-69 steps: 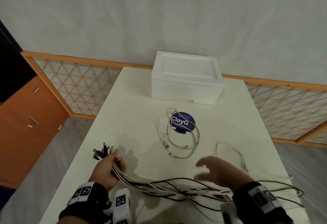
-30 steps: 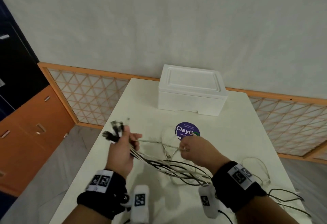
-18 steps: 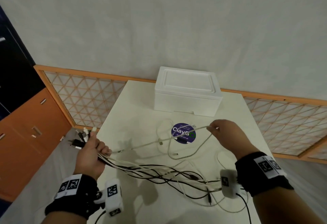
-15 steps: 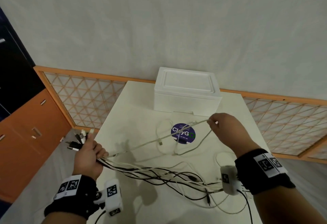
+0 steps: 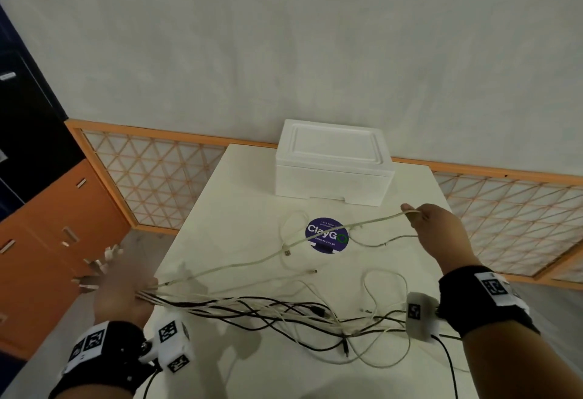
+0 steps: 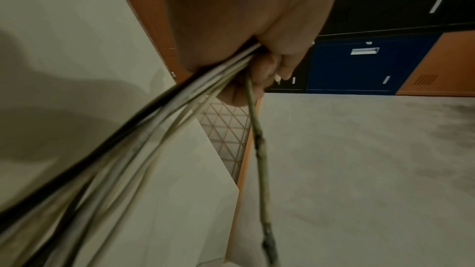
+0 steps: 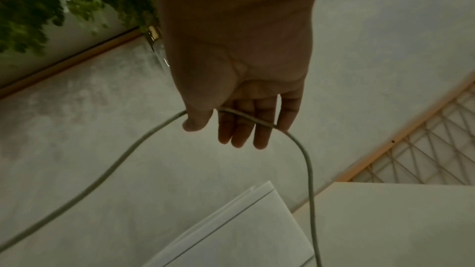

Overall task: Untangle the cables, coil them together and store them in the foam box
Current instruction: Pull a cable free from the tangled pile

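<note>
White cable [image 5: 372,221] taut between both hands.

The left hand [image 6: 244,27] fills the top at twelve o'clock, fingers curled round a bundle of cables [image 6: 144,129], black and pale, streaming toward seven o'clock over the white table [image 6: 64,38]; one pale cable [image 6: 260,159] drops toward six, blue and orange cabinets [image 6: 372,64] at two

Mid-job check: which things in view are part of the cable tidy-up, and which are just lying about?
Part of the job:
- cable bundle, gripped by the left hand
- pale cable, pinched by the right hand
- foam box, lid on

Just there:
- round purple sticker on the table
- orange cabinets
</note>
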### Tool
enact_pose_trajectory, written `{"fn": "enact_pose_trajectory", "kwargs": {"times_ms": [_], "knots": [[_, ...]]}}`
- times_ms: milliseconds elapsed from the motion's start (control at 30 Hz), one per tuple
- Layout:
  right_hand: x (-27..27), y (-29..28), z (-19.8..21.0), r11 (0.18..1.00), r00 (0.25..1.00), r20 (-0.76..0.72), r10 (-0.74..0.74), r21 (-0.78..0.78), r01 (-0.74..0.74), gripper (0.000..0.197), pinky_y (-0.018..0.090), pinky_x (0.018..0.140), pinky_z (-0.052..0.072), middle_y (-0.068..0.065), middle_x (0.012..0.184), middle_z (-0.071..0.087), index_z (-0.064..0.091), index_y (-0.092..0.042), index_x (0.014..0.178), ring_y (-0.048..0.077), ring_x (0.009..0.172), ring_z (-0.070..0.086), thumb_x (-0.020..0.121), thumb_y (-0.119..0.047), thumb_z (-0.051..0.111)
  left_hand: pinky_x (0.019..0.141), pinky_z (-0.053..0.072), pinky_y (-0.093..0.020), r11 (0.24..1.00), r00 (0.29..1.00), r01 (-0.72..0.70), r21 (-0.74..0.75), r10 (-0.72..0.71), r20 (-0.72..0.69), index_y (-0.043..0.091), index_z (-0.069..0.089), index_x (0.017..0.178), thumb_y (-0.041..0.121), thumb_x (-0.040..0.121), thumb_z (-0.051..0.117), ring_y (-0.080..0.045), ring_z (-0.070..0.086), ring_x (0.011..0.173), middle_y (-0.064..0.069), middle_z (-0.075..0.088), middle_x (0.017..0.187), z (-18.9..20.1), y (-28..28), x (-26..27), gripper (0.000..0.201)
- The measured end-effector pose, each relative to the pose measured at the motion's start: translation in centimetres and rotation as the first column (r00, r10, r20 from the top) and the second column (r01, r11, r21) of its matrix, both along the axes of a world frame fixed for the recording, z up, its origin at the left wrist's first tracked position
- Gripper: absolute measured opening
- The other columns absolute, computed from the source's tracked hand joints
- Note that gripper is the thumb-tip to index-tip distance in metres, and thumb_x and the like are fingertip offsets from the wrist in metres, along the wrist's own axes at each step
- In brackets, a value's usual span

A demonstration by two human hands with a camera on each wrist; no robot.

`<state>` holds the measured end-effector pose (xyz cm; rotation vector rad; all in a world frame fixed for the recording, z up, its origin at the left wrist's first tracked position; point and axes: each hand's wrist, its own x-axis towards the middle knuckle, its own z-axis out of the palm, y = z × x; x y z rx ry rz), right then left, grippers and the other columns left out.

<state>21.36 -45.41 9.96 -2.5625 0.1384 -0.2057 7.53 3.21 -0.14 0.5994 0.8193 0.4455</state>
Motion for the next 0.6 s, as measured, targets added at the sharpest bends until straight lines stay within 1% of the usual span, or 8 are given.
{"fn": "enact_pose_trajectory", "kwargs": {"times_ms": [100, 167, 233, 300, 400, 433, 500, 600], "knots": [[-0.4, 0.0, 1.1, 0.996, 1.000, 0.011, 0.008, -0.093, -0.007, 0.053, 0.033, 0.058, 0.038, 0.007, 0.062, 0.054, 0.047, -0.009, 0.065, 0.031, 0.065, 0.053, 0.094, -0.053, 0.040, 0.066, 0.039, -0.021, 0.996, 1.000, -0.024, -0.086, 0.025, 0.014, 0.025, 0.031, 0.061, 0.042, 0.095, 0.051, -0.008, 0.031, 0.048, 0.010, 0.029, 0.057, -0.2, -0.6, 0.0, 0.043], [-1.1, 0.7, 2.3, 0.991, 0.997, 0.025, 0.076, -0.114, -0.073, 0.036, 0.031, 0.059, 0.033, 0.001, 0.068, 0.052, 0.046, -0.013, 0.070, 0.027, 0.070, 0.052, 0.092, -0.042, 0.051, 0.069, 0.047, -0.021, 0.995, 1.000, 0.002, -0.096, 0.001, 0.027, 0.023, 0.037, 0.065, 0.043, 0.094, 0.053, -0.007, 0.037, 0.048, 0.010, 0.037, 0.058, 0.6, -1.6, 0.0, 0.038], [-2.5, 2.7, 3.8, 0.965, 0.967, -0.011, 0.253, -0.074, -0.253, 0.017, 0.028, 0.068, 0.033, -0.002, 0.083, 0.052, 0.053, -0.016, 0.087, 0.019, 0.081, 0.051, 0.088, -0.030, 0.060, 0.048, 0.043, -0.016, 0.996, 0.993, 0.091, 0.020, -0.092, 0.077, 0.023, 0.042, 0.069, 0.037, 0.095, 0.054, -0.005, 0.032, 0.040, 0.010, 0.043, 0.058, 2.4, -3.5, 0.1, 0.032], [-4.5, 5.8, 4.9, 0.877, 0.878, -0.024, 0.477, -0.057, -0.478, 0.014, 0.024, 0.075, 0.032, 0.000, 0.095, 0.057, 0.059, -0.013, 0.102, 0.017, 0.091, 0.053, 0.092, -0.022, 0.056, 0.036, 0.032, -0.014, 0.955, 0.956, 0.230, 0.186, -0.258, 0.143, 0.024, 0.048, 0.077, 0.028, 0.096, 0.052, -0.004, 0.026, 0.034, 0.007, 0.060, 0.070, 5.1, -6.5, 0.3, 0.021], [-7.3, 11.1, 4.8, 0.707, 0.713, 0.039, 0.700, -0.174, -0.685, 0.018, 0.023, 0.079, 0.038, 0.006, 0.098, 0.064, 0.066, -0.012, 0.104, 0.022, 0.093, 0.058, 0.093, -0.013, 0.052, 0.037, 0.030, -0.016, 0.793, 0.809, 0.470, 0.387, -0.563, 0.170, 0.019, 0.057, 0.080, 0.025, 0.096, 0.049, -0.004, 0.024, 0.033, -0.001, 0.073, 0.102, 8.6, -11.9, 0.4, 0.018], [-8.1, 12.7, 4.5, 0.645, 0.651, 0.067, 0.756, -0.242, -0.725, 0.017, 0.028, 0.078, 0.044, 0.007, 0.093, 0.065, 0.068, -0.012, 0.101, 0.024, 0.088, 0.060, 0.091, -0.010, 0.055, 0.038, 0.029, -0.018, 0.717, 0.751, 0.532, 0.451, -0.645, 0.140, 0.016, 0.062, 0.081, 0.028, 0.092, 0.052, -0.005, 0.024, 0.034, -0.001, 0.075, 0.096, 9.4, -13.7, 0.4, 0.019], [-9.2, 14.7, 3.9, 0.568, 0.582, 0.076, 0.809, -0.351, -0.744, 0.016, 0.033, 0.071, 0.050, 0.005, 0.084, 0.065, 0.069, -0.016, 0.095, 0.025, 0.080, 0.061, 0.085, -0.009, 0.059, 0.042, 0.028, -0.023, 0.551, 0.666, 0.608, 0.572, -0.746, 0.009, 0.011, 0.067, 0.090, 0.030, 0.087, 0.062, -0.007, 0.027, 0.034, 0.000, 0.067, 0.061, 9.9, -16.6, 0.6, 0.021], [-9.7, 14.3, 4.3, 0.682, 0.692, 0.051, 0.720, -0.236, -0.693, 0.013, 0.031, 0.075, 0.047, -0.002, 0.088, 0.065, 0.067, -0.024, 0.098, 0.017, 0.085, 0.059, 0.087, -0.025, 0.060, 0.044, 0.023, -0.023, 0.397, 0.597, 0.672, 0.624, -0.790, -0.140, 0.017, 0.067, 0.095, 0.026, 0.096, 0.056, -0.013, 0.029, 0.039, -0.003, 0.055, 0.056, 8.8, -18.3, 0.8, 0.015]]}}
